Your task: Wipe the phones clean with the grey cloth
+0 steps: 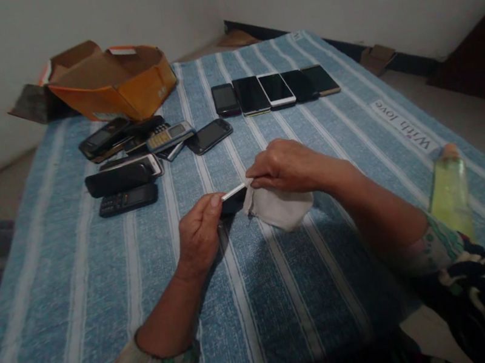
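Between my hands, a dark phone (233,202) with a light edge is held tilted above the striped cloth. My left hand (199,228) grips its near left end, thumb on top. My right hand (283,166) pinches a white cloth (284,205) against the phone's other end, and the rest of the cloth hangs down below the fingers. The cloth covers that end of the phone. Beyond my hands lies a row of several phones, among them a white-framed phone (276,89) and a small dark phone (225,99).
A pile of phones, with a keypad phone (169,136) on top, lies at the left. Behind it stands an open orange cardboard box (118,94). A bottle of yellow-green liquid (449,191) is by my right forearm. Blue striped cloth (151,300) covers the table.
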Demonstrator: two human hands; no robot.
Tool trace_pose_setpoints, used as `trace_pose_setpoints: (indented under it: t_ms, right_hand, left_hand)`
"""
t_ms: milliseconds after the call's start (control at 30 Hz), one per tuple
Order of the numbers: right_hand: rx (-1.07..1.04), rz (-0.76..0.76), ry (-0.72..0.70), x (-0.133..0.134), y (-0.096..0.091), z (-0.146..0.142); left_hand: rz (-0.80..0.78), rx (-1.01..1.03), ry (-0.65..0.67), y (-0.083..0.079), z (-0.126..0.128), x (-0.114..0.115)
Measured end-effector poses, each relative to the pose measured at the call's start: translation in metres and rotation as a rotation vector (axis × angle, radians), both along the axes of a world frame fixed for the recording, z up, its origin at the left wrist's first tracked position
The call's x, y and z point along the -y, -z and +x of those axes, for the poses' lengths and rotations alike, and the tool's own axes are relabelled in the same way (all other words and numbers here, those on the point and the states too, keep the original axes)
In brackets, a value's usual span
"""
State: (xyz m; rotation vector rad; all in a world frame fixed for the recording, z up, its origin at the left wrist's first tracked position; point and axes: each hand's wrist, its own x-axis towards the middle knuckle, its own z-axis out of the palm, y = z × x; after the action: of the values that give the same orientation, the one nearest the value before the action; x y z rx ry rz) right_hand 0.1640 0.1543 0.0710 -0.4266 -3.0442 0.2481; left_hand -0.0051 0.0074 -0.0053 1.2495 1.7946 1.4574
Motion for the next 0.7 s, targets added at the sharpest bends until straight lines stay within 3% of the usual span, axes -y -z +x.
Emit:
trace_pose_setpoints:
  t_ms: [200, 500, 700]
  right_hand:
    - [0.032, -0.018, 0.029, -0.002, -0.007, 0.005]
    - [-0.063, 0.116, 0.007, 0.031, 0.017, -0.019]
    - [-0.124, 0.14, -0.036, 0.036, 0.026, -0.023]
  left_hand:
    - [0.009, 0.003, -0.01, 0.0, 0.001, -0.001]
    - [0.026, 0.011, 0.031, -0.001, 0.002, -0.002]
    - [0.023, -0.009, 0.073, -0.005, 0.004, 0.0]
